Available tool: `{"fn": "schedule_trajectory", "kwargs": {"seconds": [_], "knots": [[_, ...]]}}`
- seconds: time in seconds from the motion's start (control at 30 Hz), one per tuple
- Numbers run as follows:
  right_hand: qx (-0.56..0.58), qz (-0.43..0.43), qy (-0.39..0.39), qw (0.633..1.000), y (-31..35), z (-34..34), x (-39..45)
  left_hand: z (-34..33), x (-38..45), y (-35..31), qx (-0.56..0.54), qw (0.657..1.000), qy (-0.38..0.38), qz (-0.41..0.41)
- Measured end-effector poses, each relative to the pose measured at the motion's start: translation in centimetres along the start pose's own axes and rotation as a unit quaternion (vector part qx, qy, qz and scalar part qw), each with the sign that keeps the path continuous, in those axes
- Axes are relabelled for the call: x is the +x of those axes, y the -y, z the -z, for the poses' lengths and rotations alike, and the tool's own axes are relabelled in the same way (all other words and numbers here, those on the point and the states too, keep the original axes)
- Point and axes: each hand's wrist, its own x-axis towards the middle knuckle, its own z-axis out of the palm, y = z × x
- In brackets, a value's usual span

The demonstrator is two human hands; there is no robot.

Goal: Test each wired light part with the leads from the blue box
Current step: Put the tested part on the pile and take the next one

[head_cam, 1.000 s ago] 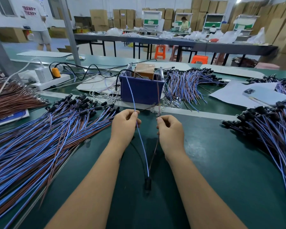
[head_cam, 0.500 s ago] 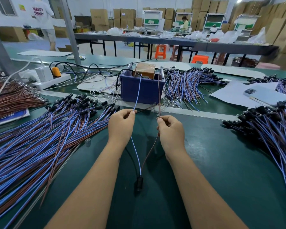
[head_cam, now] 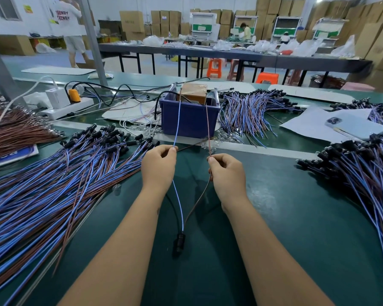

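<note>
Your left hand pinches the blue wire of one light part between thumb and fingertips, and your right hand pinches that part's brown wire the same way. Both wires run back from your hands toward you and meet at the part's black lamp holder, which lies on the green worktop between your forearms. Above your hands the two wires rise straight toward the blue box, which stands just beyond your fingers. The blue wire reaches the left metal lead at the box's rim and the brown one reaches the right lead; whether the bare wire ends actually touch the leads is too fine to tell here. A brown taped block sits inside the box between the two leads.

To the left of your left hand lies a wide heap of wired parts, their black holders pointing toward the box. Another heap lies to the right of your right hand. Beyond your right hand, past the box, is a third bundle. A phone rests on white paper farther right, and a white power strip lies far beyond your left hand.
</note>
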Motion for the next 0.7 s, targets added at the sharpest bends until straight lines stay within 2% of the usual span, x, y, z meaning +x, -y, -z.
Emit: {"fn": "schedule_trajectory", "kwargs": {"seconds": [0.7], "knots": [[0.004, 0.023, 0.014, 1.000, -0.21, 0.24, -0.03, 0.29, -0.20, -0.34, -0.006, 1.000, -0.006, -0.006]]}}
